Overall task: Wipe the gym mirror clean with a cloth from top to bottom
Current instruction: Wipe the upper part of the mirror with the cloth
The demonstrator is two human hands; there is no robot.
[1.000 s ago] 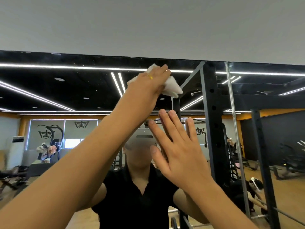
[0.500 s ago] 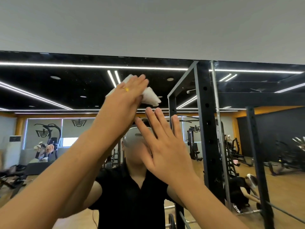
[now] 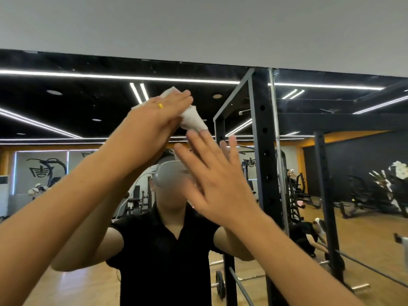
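Note:
The gym mirror fills the wall in front of me, its top edge just under the grey wall. My left hand, with a gold ring on it, presses a crumpled white cloth against the upper glass with straight fingers. Part of the cloth sticks out below and to the right of the hand. My right hand lies flat on the mirror just below the cloth, fingers spread and straight. My own reflection in a black shirt shows behind both arms.
A vertical seam joins this mirror panel to another on the right. The grey wall runs above the mirror. Reflected in the glass are a black squat rack, gym machines and a wooden floor.
My left hand has slid the cloth leftward across the upper glass. My right hand has stayed flat on the mirror, shifting a little left with it.

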